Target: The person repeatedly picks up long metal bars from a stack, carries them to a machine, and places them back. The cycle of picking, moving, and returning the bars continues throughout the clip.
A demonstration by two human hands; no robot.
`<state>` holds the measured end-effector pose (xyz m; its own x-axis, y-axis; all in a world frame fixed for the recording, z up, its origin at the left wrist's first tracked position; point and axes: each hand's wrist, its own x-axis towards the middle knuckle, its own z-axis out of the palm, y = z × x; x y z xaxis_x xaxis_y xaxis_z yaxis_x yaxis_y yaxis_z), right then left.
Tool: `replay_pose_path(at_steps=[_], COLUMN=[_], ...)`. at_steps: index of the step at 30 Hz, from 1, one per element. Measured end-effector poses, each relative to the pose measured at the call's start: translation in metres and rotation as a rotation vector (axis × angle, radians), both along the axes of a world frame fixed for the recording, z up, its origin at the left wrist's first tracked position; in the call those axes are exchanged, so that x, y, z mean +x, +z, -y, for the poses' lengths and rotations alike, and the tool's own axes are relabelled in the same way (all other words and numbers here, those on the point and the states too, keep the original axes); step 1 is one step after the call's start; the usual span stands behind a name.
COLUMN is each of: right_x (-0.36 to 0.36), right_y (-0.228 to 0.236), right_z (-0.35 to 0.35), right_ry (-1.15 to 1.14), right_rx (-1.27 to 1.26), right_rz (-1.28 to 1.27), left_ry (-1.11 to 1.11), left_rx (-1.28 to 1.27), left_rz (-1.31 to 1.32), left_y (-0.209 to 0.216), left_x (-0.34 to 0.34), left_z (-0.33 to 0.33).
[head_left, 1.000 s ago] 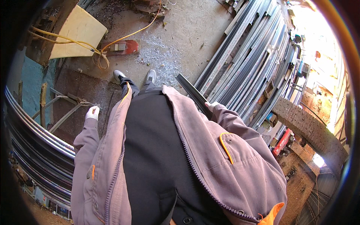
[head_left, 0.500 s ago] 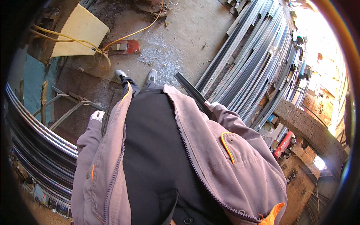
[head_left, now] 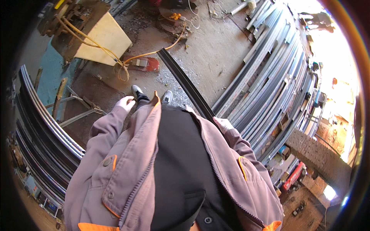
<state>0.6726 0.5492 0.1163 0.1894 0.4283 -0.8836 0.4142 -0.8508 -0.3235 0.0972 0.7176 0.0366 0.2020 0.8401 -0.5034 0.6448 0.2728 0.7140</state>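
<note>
A long dark metal channel (head_left: 187,84) slants across the middle, its far end over the floor near the yellow cord. My right hand (head_left: 223,124), in a pale glove, is closed around the channel close to my right side; the part behind the hand is hidden by my sleeve and jacket. In front of my left side hangs my left hand (head_left: 125,103), also pale-gloved. Its fingers are loosely bent and a little apart, with nothing visible in them. My shoes (head_left: 167,96) stand on the floor just beyond, left of the channel.
Long metal profiles (head_left: 266,84) lie stacked along the right. More dark bars (head_left: 46,142) curve along the left, beside a metal frame stand (head_left: 79,115). Ahead are a cream panel (head_left: 104,40), a yellow cord (head_left: 169,45) and a red-based tool (head_left: 148,64). Metal shavings litter the floor.
The channel has slid forward and left in view, and more of its length shows. My left hand has come up and inward. The surroundings have shifted slightly with my head.
</note>
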Motion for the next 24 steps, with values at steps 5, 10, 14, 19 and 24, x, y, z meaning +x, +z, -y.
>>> replay_pose_path(at_steps=[5,10,14,19,24], right_x=[-0.012,-0.034,-0.050,-0.086,-0.159], right_y=[0.029,0.061,0.074,0.070,0.043], right_z=[-0.029,-0.054,-0.074,-0.124,-0.202], right_ry=[-0.057,-0.047,-0.028,-0.040,0.017], right_rx=[0.217,0.251,0.217,0.146,0.299], right_rz=[-0.272,-0.415,-0.495,-0.503,-0.545], left_ry=[0.097,0.692,0.960,0.998,1.043], left_rx=[0.025,-0.401,-0.336,0.060,0.047], left_rz=[0.216,0.724,0.808,0.543,0.371], left_y=[0.024,0.077,0.104,0.109,0.136], left_x=[0.070,0.097,0.077,0.068,0.048], left_z=[-0.083,-0.186,-0.240,-0.274,-0.314])
